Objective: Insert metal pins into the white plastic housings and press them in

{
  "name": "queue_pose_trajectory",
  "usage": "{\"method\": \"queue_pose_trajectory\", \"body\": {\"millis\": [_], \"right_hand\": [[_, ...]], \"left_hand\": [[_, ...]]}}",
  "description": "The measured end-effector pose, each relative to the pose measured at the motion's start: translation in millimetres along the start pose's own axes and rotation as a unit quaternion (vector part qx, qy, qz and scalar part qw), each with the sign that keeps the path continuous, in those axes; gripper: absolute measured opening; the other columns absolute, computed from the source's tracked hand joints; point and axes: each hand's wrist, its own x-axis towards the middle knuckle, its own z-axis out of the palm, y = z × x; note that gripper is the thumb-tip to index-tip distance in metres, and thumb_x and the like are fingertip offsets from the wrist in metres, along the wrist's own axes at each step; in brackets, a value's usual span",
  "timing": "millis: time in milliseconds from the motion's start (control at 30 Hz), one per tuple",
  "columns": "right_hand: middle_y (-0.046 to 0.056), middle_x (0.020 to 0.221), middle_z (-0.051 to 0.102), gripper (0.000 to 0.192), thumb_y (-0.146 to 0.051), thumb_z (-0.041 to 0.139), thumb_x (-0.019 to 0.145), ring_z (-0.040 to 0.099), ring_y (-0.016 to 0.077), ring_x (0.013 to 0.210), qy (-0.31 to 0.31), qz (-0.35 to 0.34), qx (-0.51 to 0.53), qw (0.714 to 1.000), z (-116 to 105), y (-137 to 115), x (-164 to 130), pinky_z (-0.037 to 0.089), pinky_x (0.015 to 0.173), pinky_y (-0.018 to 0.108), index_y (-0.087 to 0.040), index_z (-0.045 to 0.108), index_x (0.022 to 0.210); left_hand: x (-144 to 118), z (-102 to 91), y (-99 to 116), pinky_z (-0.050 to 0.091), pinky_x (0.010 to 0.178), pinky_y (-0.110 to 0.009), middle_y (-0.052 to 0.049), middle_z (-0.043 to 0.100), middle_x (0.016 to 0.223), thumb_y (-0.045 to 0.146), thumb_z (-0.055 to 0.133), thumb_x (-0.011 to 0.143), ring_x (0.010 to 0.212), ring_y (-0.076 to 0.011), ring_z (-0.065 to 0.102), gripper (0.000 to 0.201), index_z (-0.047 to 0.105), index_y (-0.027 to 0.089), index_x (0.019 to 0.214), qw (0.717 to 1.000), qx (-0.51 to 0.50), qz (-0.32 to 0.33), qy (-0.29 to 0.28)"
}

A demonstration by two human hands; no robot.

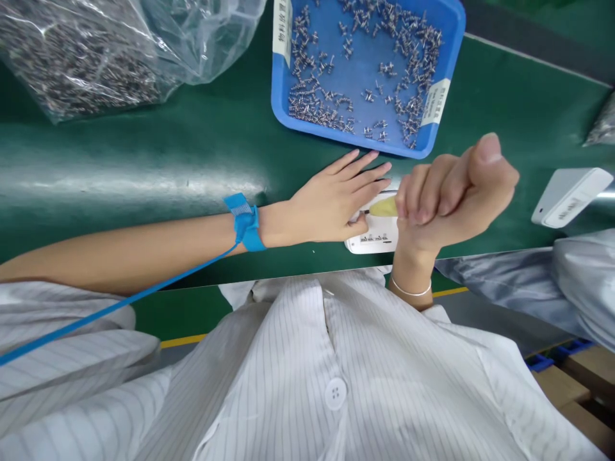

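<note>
A small white plastic device [382, 243] lies on the green bench near its front edge, partly covered by my hands. Fingers stretched out, my left hand [339, 195] rests flat over the device's left side, and its thumb touches the casing. A blue wrist strap with a cord circles that wrist. My right hand [451, 189] is wrapped round the yellow handle of a screwdriver [384, 207]. The tool's short dark tip points left, close to my left thumb; whether it touches a screw is hidden.
A blue tray [355, 70] of loose small screws stands just beyond my hands. At the upper left lies a clear plastic bag [96, 64] full of metal parts. Another white device [571, 197] sits to the right, near a person's grey sleeve [528, 282].
</note>
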Motion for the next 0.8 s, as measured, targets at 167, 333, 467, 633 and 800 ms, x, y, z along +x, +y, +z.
{"method": "queue_pose_trajectory", "body": {"millis": [167, 333, 467, 633, 800], "right_hand": [[-0.007, 0.043, 0.014, 0.050, -0.033, 0.039, 0.096, 0.018, 0.0102, 0.031, 0.047, -0.035, 0.226, 0.972, 11.1, -14.4, -3.2, 0.021, 0.035, 0.031, -0.027, 0.015, 0.052], [-0.006, 0.043, 0.015, 0.049, -0.037, 0.027, 0.099, 0.020, 0.0116, 0.031, 0.023, -0.035, 0.163, 0.986, 11.1, -14.5, -2.8, 0.025, 0.037, 0.033, -0.027, 0.014, 0.053], [-0.004, 0.042, 0.016, 0.056, -0.048, 0.013, 0.100, 0.027, 0.0158, 0.034, -0.004, -0.001, 0.034, 0.999, 3.0, -8.6, -2.7, 0.030, 0.042, 0.038, -0.030, 0.029, 0.050], [-0.005, 0.042, 0.018, 0.045, -0.030, 0.034, 0.096, 0.024, 0.0131, 0.034, 0.067, -0.029, 0.195, 0.978, 7.4, -10.4, -3.8, 0.028, 0.042, 0.035, -0.029, 0.026, 0.051], [-0.004, 0.042, 0.020, 0.044, -0.026, 0.031, 0.094, 0.022, 0.0107, 0.032, 0.078, -0.030, 0.174, 0.981, 11.7, -19.7, -5.3, 0.024, 0.038, 0.032, -0.027, 0.016, 0.053]], "left_hand": [[-0.9, 0.5, -0.1, 0.018, 0.125, -0.051, -0.008, 0.038, 0.159, 0.030, 0.049, 0.088, 0.152, -0.0318, 0.022, 0.059, 0.041, 0.016, 0.145, 1.000, -0.011, -0.003, 0.002], [-0.2, 1.4, -1.1, 0.018, 0.125, -0.054, -0.004, 0.038, 0.159, 0.036, 0.048, 0.087, 0.152, -0.0332, 0.023, 0.061, 0.040, 0.020, 0.146, 0.998, -0.055, -0.011, 0.007], [0.9, -0.5, -1.3, 0.016, 0.125, -0.055, -0.004, 0.038, 0.159, 0.036, 0.048, 0.087, 0.153, -0.0333, 0.021, 0.059, 0.043, 0.021, 0.143, 0.997, -0.073, -0.012, -0.004], [0.6, -3.0, -0.7, 0.015, 0.126, -0.055, -0.006, 0.036, 0.160, 0.039, 0.048, 0.089, 0.153, -0.0321, 0.021, 0.058, 0.044, 0.019, 0.144, 0.998, -0.059, -0.013, -0.016], [-0.5, -4.5, 0.4, 0.013, 0.126, -0.054, -0.010, 0.034, 0.161, 0.039, 0.049, 0.091, 0.153, -0.0323, 0.019, 0.063, 0.037, 0.013, 0.147, 0.998, -0.061, -0.011, -0.017]]}}
